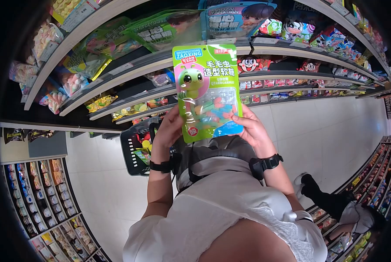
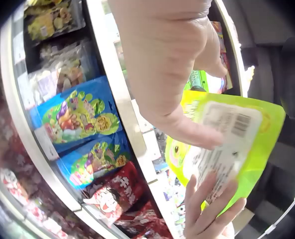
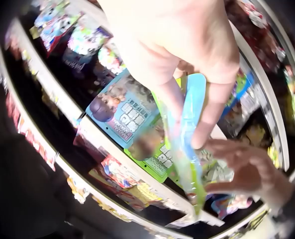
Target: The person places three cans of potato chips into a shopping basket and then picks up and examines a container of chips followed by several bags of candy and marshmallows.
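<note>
A green candy pouch (image 1: 210,94) with a caterpillar picture and a window of colourful gummies is held upright in front of the body, its front facing the head camera. The left hand (image 1: 171,126) grips its lower left edge, fingers behind. On the lower right edge, the right hand (image 1: 253,127) pinches the pouch with the thumb on the front. In the left wrist view the pouch's back (image 2: 227,144) shows a white label with a barcode, with the left hand (image 2: 170,74) at it. The right wrist view shows the pouch (image 3: 190,134) edge-on between the fingers of the right hand (image 3: 187,45).
Curved shelves (image 1: 130,65) of bagged sweets stand ahead. A dark shopping basket (image 1: 126,150) with colourful items is at the left of the body. Another person's dark-clothed leg (image 1: 322,194) shows at the lower right, by more shelves. Pale tiled floor (image 1: 302,126) lies between.
</note>
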`<state>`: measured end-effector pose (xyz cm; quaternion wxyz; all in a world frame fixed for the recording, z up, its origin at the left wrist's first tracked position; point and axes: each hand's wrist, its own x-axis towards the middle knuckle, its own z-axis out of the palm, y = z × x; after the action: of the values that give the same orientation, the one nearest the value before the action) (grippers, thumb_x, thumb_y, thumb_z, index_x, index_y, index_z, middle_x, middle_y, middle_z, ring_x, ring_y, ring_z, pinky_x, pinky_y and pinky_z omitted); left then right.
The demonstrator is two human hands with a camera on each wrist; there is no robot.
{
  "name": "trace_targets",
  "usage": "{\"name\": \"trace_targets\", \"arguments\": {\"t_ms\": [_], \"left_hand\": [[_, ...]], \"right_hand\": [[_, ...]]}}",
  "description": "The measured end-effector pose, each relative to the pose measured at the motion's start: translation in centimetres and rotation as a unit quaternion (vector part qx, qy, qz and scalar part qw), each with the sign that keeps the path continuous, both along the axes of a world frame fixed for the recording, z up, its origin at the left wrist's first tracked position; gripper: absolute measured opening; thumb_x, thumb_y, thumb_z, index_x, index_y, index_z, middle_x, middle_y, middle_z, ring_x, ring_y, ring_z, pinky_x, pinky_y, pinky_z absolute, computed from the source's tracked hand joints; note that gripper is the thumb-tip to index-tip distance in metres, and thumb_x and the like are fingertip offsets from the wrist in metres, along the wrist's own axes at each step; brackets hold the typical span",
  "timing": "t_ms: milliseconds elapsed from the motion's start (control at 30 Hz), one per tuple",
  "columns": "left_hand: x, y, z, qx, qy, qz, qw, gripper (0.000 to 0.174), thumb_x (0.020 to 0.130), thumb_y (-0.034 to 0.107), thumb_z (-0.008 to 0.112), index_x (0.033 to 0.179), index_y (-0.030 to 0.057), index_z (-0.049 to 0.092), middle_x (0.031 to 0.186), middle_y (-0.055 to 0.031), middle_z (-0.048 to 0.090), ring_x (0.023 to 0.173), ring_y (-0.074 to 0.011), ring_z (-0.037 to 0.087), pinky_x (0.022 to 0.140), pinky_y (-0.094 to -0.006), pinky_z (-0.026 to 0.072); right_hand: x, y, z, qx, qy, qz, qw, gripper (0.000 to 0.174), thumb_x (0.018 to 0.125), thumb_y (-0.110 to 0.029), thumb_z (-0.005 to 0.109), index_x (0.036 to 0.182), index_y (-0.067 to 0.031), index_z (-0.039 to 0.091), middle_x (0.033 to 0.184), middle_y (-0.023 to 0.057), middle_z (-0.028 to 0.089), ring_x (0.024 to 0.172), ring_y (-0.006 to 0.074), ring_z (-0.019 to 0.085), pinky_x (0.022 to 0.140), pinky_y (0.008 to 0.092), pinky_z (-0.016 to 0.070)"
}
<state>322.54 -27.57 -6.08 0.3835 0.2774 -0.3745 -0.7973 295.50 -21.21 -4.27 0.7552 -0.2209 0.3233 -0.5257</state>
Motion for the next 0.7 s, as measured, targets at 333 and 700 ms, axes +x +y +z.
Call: {"name": "trace_targets", "arguments": {"t_ms": [333, 700], "left_hand": [[-6.9, -2.6, 0.6, -0.01, 0.1, -0.026, 0.995, 0.055, 0.09, 0.021, 0.07, 0.135, 0.0007, 0.044, 0.123, -0.0108, 0.062, 0.101, -0.0191, 0.066, 0.086, -0.0335, 0.0543], [-5.2, -4.7, 2.3, -0.072, -0.113, 0.075, 0.988, 0.035, 0.082, 0.008, 0.076, 0.114, 0.0004, 0.062, 0.102, -0.0089, 0.071, 0.086, -0.0157, 0.069, 0.078, -0.0315, 0.0557]], "right_hand": [[4.4, -0.4, -6.7, 0.04, -0.373, 0.286, 0.882, 0.062, 0.099, -0.048, 0.042, 0.142, -0.0027, 0.04, 0.133, 0.019, 0.054, 0.112, 0.0312, 0.061, 0.079, 0.0382, 0.0574], [-2.1, 0.7, -0.9, -0.002, -0.214, 0.042, 0.976, 0.059, 0.103, -0.04, 0.04, 0.151, -0.0108, 0.024, 0.146, 0.0199, 0.042, 0.124, 0.0398, 0.053, 0.102, 0.0562, 0.0456]]}}
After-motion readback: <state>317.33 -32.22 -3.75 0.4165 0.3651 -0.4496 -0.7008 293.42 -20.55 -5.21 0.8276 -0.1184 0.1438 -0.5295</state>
